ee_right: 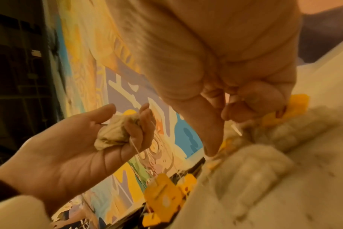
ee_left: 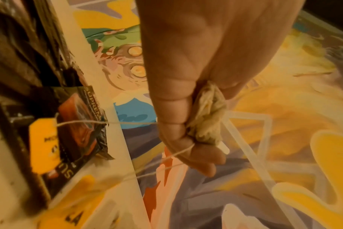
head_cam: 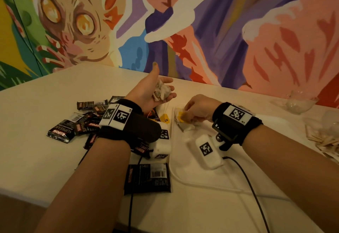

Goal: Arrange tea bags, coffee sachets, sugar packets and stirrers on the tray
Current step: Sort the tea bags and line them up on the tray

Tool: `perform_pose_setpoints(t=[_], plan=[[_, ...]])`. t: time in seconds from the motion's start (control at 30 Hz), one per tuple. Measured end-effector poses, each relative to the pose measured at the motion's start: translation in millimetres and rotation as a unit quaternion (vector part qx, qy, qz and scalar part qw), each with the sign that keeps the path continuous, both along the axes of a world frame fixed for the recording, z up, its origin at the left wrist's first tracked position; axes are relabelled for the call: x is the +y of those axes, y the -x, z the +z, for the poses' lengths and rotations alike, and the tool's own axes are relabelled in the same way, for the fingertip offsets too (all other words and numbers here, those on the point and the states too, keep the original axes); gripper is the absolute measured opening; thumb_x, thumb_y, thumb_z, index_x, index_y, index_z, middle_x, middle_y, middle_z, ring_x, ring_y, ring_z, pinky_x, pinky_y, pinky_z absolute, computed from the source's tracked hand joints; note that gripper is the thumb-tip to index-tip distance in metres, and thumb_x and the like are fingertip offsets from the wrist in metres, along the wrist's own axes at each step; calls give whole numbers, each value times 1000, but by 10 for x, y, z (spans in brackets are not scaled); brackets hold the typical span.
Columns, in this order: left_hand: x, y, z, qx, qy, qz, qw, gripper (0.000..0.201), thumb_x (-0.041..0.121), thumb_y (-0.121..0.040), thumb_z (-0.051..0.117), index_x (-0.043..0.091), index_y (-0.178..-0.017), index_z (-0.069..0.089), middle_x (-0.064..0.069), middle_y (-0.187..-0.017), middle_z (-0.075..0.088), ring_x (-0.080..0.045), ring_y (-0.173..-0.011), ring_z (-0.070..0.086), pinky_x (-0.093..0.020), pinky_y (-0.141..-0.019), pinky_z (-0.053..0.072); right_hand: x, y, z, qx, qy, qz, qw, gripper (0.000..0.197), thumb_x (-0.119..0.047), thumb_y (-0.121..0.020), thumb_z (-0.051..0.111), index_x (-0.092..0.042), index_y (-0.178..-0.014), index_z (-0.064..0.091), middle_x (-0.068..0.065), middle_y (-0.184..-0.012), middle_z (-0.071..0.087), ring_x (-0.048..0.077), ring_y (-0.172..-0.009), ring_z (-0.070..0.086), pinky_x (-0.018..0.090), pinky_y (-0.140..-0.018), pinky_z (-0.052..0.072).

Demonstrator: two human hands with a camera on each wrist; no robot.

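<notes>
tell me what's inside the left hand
A bunch of crumpled tea bags sits in the left hand, fingers curled round it, strings trailing down to yellow tags. How many bags is hidden by the fingers.

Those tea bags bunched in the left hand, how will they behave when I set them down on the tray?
Probably soft and floppy: the tea bags look crumpled in the left hand. Likely to tangle, since strings trail down to a yellow tag. Apparently light, so they may shift easily.

Vivid painted mural wall (head_cam: 201,30) behind white table (head_cam: 45,95): wide-eyed orange-eyed creature face at left, purple, pink, red, white shapes at right. Warm dim yellowish light. Brown floor strip (head_cam: 18,214) at lower left.
</notes>
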State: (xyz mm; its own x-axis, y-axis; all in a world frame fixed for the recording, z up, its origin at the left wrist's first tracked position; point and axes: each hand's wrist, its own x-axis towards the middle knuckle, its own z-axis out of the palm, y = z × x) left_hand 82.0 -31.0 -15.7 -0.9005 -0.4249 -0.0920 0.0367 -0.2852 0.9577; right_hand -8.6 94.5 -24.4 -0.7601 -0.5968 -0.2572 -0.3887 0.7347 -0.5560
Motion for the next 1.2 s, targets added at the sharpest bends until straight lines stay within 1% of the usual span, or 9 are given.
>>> perform_pose_setpoints(t=[0.17, 0.27, 0.37, 0.47, 0.6, 0.77, 0.9, 1.0, 1.2], plan=[[-8, 27, -13, 32, -63, -21, 997, 48, 49, -96, 39, 5, -107, 55, -15, -106, 59, -25, -91, 63, -25, -69, 58, 14, -107, 160, -26, 250, -31, 967, 5, -15, -89, 61, -14, -90, 56, 2, -76, 54, 12, -59, 51, 21, -53, 43], [-5, 38, -56, 48, -33, -47, 997, 36, 27, -98, 47, 0, -120, 56, -17, -113, 63, -20, -92, 64, -26, -77, 58, 32, -226, 229, -57, 357, 0, 932, 16, -21, -89, 62, -11, -100, 57, 5, -84, 61, 12, -66, 59, 22, -58, 50], [16, 21, -77, 53, -15, -72, 996, 31, 19, -99, 42, 5, -122, 57, -13, -107, 66, -17, -91, 64, -25, -70, 58, 23, -331, 228, -87, 347, 58, 932, 23, -17, -87, 64, -12, -109, 57, 7, -89, 62, 12, -74, 63, 18, -61, 55], [40, 4, -71, 63, -17, -71, 995, 30, 17, -101, 37, 7, -121, 56, -10, -103, 66, -16, -88, 64, -25, -66, 58, -8, -332, 180, -78, 372, 36, 924, 27, 2, -83, 63, -3, -110, 59, 15, -98, 61, 17, -83, 62, 20, -65, 56], [46, 16, -64, 81, -9, -26, 996, 29, 11, -99, 39, 7, -123, 54, -10, -105, 65, -18, -90, 65, -28, -69, 60, 26, -235, 175, -79, 401, -19, 912, 29, 16, -81, 54, -2, -103, 62, 4, -89, 60, 19, -83, 60, 30, -73, 56], [-24, 40, -55, 80, -28, 72, 994, 21, 1, -93, 45, 10, -104, 61, -11, -105, 63, -23, -95, 64, -36, -82, 56, 160, -48, 259, -150, 459, -78, 872, 33, 21, -82, 40, -6, -86, 59, 9, -86, 56, 22, -78, 56, 32, -66, 52], [-67, 58, -76, 55, 12, 119, 991, 22, 2, -93, 47, 10, -102, 65, -5, -90, 63, -15, -83, 60, -25, -72, 55, 229, 71, 291, -173, 489, -79, 851, 40, 23, -79, 35, -8, -85, 59, 14, -94, 57, 24, -73, 58, 27, -57, 54], [-46, 43, -96, 32, 88, 82, 992, 21, 12, -95, 51, 9, -109, 65, -4, -82, 59, -11, -71, 54, -18, -54, 46, 241, 73, 325, -203, 504, -69, 836, 40, 20, -82, 34, -10, -91, 59, 15, -98, 58, 24, -66, 60, 23, -51, 53], [115, 29, -126, 4, 253, -43, 967, 20, 25, -86, 65, 17, -104, 68, 2, -74, 55, -9, -65, 45, -17, -48, 37, 218, -10, 348, -286, 514, -32, 808, 35, 18, -86, 32, -7, -90, 57, 13, -94, 58, 24, -73, 61, 20, -52, 54]])
